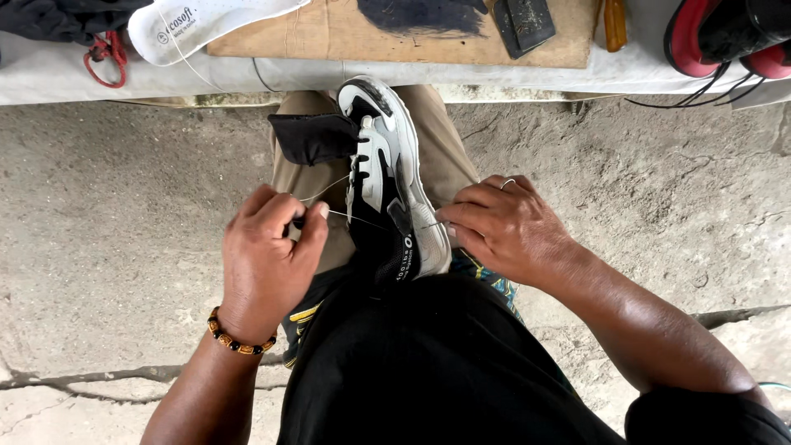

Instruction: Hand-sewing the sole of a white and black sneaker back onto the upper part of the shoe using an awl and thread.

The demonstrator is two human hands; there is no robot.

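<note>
A black, white and grey sneaker (387, 177) lies on my knee with its toe pointing away from me and its black tongue flopped out to the left. My left hand (268, 255) is closed around a small tool and a taut white thread (354, 218) that runs across into the shoe's side. My right hand (503, 227), a ring on one finger, presses against the right side of the heel, its fingertips pinching at the thread or a needle by the sole edge.
A low bench covered in white cloth (329, 78) runs along the top, carrying a wooden board (329, 33), a white insole (198, 25), a black block, and red-and-black footwear (725, 33) at the right. Cracked concrete floor (659, 181) lies on both sides.
</note>
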